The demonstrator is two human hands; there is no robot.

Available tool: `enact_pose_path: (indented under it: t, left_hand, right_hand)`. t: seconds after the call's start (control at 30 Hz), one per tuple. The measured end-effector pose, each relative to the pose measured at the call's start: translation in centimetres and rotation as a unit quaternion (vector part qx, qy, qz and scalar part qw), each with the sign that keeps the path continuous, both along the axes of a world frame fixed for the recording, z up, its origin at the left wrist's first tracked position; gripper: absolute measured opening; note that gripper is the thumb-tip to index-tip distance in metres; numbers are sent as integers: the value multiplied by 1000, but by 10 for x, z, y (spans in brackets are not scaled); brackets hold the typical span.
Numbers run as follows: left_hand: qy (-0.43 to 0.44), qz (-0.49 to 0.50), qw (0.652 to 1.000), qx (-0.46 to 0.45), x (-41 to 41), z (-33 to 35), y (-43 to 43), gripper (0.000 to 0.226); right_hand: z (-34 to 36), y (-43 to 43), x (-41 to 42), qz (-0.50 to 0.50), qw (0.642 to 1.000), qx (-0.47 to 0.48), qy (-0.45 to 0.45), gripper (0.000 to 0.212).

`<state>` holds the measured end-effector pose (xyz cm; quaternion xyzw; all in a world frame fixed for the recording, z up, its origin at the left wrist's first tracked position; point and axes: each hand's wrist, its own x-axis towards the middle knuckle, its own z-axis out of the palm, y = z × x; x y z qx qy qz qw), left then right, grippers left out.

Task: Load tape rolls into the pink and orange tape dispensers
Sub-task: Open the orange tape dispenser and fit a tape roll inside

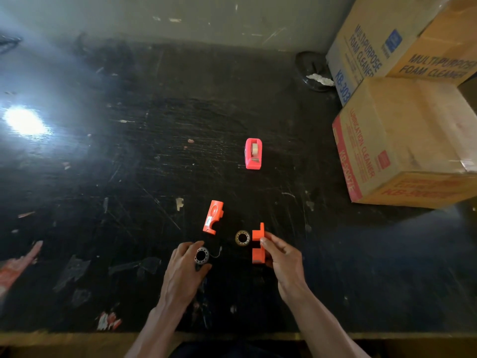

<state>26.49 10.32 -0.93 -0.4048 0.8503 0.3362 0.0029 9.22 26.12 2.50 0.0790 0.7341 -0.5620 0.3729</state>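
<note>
Head view. Black, heavily scratched table (129,177), with strong glare at the left.

- Left hand (183,273): near centre. Fingers and thumb are curled round a tape roll (201,255), whose open core faces up toward the camera. A thin loose tail seems to trail off its right side, but the view is too dim to be sure.
- Right hand (285,264): near, right of centre. Thumb and fingertips pinch the orange dispenser shell (258,245) along its right edge. The shell's long axis runs near to far.
- Second tape roll (242,238): lies flat on the table between the two hands, just beside the left edge of the held shell. No hand touches it.
- Other orange shell (213,220): lies flat on the table, tilted, with a small label showing. It sits just beyond the left hand and apart from it.
- Pink dispenser (253,153): stands farther back, centre-right, well apart from both hands, with a roll seated in its cradle.

Surroundings:
- Stacked cardboard boxes (402,140) at the far right, printed "FOAM CLEANER" and "LUBRICATION CLEANER".
- A dark round object (311,65) just left of the boxes, with a white scrap on it.
- Torn bits of tape and paper scattered along the near-left of the table.
</note>
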Motion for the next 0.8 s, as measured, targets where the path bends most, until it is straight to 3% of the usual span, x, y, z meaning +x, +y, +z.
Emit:
enact_pose_path:
  t: [0.27,0.57,0.7,0.8]
  left_hand:
    - [-17,-17,1000,-6,3,-3,-3,55]
    - [30,12,999,-3,-6,2,3,42]
    - [104,38,993,50,-20,9,8,37]
    - [130,77,979,139,-33,22,12,34]
  right_hand:
    - [-3,4,4,2,1000,-11,-10,27]
    - [-9,5,15,13,1000,-17,-16,31]
    - [-4,3,14,12,999,-28,-11,30]
    - [0,1,15,10,1000,-26,-3,27]
